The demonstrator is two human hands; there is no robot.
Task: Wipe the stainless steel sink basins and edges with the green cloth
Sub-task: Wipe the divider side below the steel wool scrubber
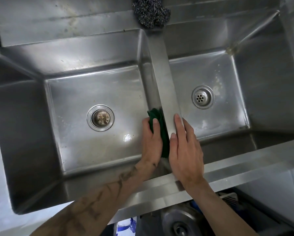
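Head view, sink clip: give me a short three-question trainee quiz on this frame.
1. True or false: the green cloth is held in the right hand.
2. Where does the steel wool scrubber sit? A, in the left basin; B, on the back ledge, at the far end of the divider; C, over the right drain.
3. Fill in: the right hand lies flat on the ___ between the two basins.

Key
1. False: the left hand holds it against the divider's left wall.
2. B.
3. Divider.
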